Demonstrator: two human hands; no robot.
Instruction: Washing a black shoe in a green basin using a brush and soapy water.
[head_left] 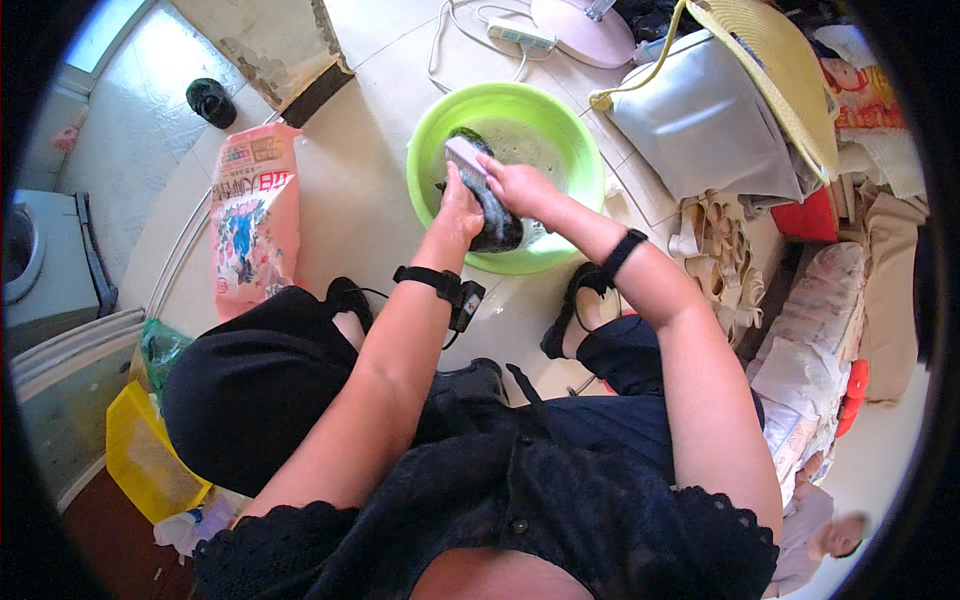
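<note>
Over a lime-green basin [424, 130] on the floor, my left hand [460, 212] grips a wet black shoe [499, 232], its rounded end toward the basin's near rim. My right hand [522, 190] is closed around a pale lilac scrubbing brush [465, 156], which lies against the shoe's upper side. The brush's bristles are hidden from this angle. Cloudy, sudsy water [545, 150] shows in the basin around the shoe. My fingers cover part of the shoe.
A pink printed bag [255, 225] stands left of the basin. Behind the basin lies a white power strip [521, 37] with cords. A silver-grey bag [690, 115] and several pale shoes [720, 250] are at the right. A person [825, 535] appears at the lower right edge.
</note>
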